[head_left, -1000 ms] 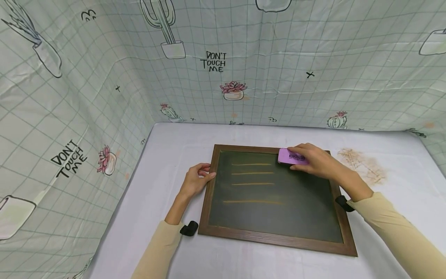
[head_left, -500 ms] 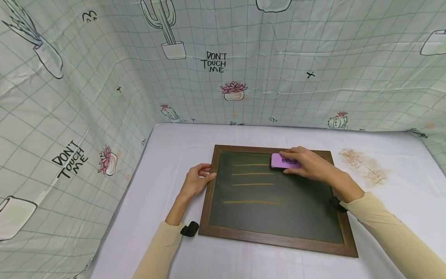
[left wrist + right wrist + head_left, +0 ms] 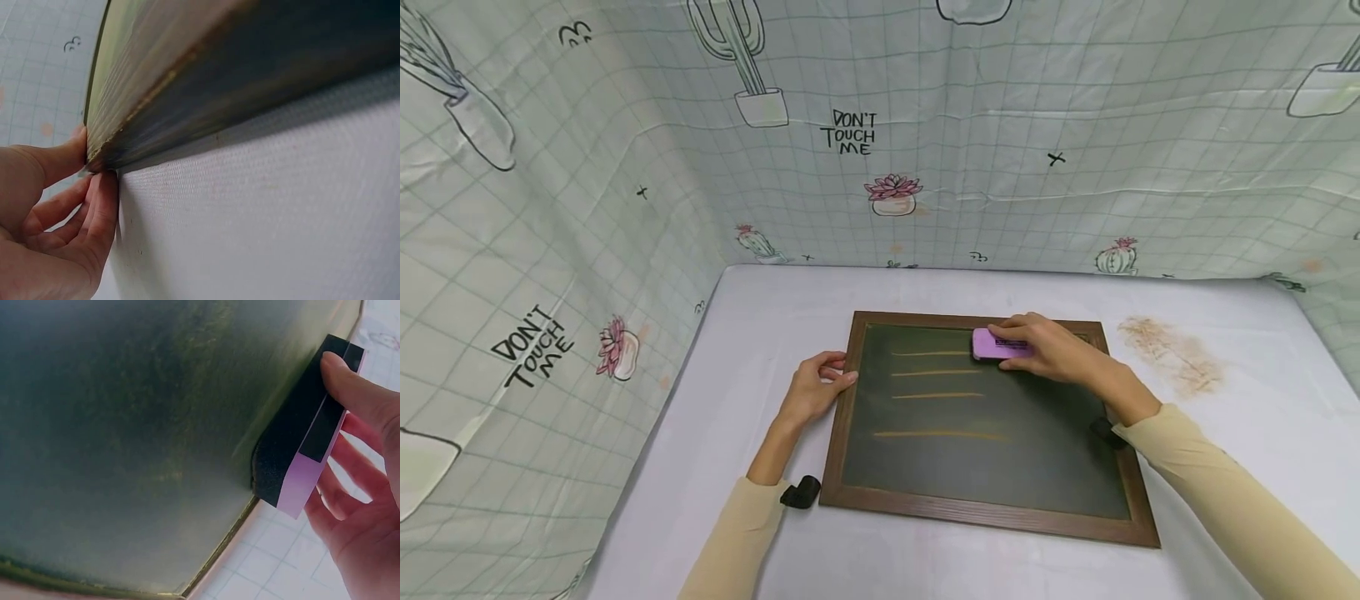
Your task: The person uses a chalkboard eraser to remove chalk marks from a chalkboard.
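The right hand (image 3: 1052, 350) pinches the purple eraser (image 3: 988, 344) between thumb and fingers — it sits on the board (image 3: 985, 467) near the far edge, at the right end of the farthest of four yellow lines (image 3: 936, 395). The left hand (image 3: 808, 393) pinches the left side of the frame (image 3: 842, 433). The board lies on the white table (image 3: 760, 333), a brown smudge (image 3: 1180, 354) to its right.

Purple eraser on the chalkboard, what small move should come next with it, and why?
Probably slide the purple eraser left along the top yellow line: the right hand grips the eraser at that line's visible right end, the line shows leftward, and the left hand pinches the brown frame.
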{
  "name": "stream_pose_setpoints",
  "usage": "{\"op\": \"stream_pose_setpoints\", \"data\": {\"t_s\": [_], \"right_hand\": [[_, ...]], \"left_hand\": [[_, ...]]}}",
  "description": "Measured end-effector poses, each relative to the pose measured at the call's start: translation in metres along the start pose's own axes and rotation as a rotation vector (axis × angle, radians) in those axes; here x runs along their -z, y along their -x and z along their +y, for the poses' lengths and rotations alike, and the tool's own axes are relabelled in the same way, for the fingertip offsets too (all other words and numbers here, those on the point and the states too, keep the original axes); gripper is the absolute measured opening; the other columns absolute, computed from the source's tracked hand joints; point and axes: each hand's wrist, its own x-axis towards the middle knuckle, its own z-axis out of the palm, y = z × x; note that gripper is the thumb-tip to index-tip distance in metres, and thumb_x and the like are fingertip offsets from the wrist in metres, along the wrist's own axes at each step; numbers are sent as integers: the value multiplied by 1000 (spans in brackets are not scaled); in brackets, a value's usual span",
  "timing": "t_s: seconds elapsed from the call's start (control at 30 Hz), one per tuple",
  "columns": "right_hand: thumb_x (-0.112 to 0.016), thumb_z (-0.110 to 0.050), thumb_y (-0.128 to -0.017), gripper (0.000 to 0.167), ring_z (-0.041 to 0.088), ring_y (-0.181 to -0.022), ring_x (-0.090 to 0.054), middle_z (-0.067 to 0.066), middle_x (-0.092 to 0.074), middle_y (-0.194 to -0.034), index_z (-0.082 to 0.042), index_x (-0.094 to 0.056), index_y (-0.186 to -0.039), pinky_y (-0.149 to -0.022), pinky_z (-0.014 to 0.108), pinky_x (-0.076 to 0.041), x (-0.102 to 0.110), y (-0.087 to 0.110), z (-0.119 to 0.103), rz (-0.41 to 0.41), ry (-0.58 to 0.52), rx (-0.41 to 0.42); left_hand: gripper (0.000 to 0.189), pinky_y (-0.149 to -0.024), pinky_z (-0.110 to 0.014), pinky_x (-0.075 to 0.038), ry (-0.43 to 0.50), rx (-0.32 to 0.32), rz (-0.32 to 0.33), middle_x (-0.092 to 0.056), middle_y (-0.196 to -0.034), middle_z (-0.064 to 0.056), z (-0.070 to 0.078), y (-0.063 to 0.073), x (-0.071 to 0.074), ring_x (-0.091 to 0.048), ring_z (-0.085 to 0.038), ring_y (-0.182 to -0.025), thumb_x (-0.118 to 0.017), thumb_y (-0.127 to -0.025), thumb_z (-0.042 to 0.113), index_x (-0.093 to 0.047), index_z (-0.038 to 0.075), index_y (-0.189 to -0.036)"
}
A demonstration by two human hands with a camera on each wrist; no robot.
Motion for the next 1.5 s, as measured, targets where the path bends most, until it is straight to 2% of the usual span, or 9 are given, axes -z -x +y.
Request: {"op": "stream_pose_setpoints", "data": {"t_s": [0.33,0.53,0.93,1.5], "right_hand": [[-82,-14,-88,59,40,-116,-59,25,-63,-132,7,-60,-138,-95,55,-49,-2,-8,0,-16,-28,-20],[-81,-17,-90,58,39,-115,-59,23,-64,-130,6,-59,-139,-95,53,-50,-6,-14,-3,-37,-29,-15],[-80,-17,-91,58,41,-118,-59,25,-62,-134,7,-59,-139,-97,55,-49,-11,-26,-11,-41,-42,5],[-82,-19,-90,59,37,-116,-59,22,-63,-132,4,-60,-141,-95,51,-50,-20,-46,-24,-56,-48,18]], "left_hand": [[44,-80,-31,-48,-10,-2,-4,-66,-122,-22,3,-3,-1,-64,-32,-102,-74,-95,10,-61,-6,-135],[45,-79,-31,-48,-12,18,-9,-66,-123,-21,3,-2,-1,-64,-31,-102,-74,-96,11,-61,-5,-136],[46,-78,-31,-48,-18,15,-16,-65,-123,-22,3,0,-2,-63,-31,-102,-74,-96,12,-60,-5,-137],[46,-78,-30,-47,-16,6,-9,-66,-122,-23,5,2,-1,-64,-32,-100,-74,-95,10,-60,-7,-135]]}}
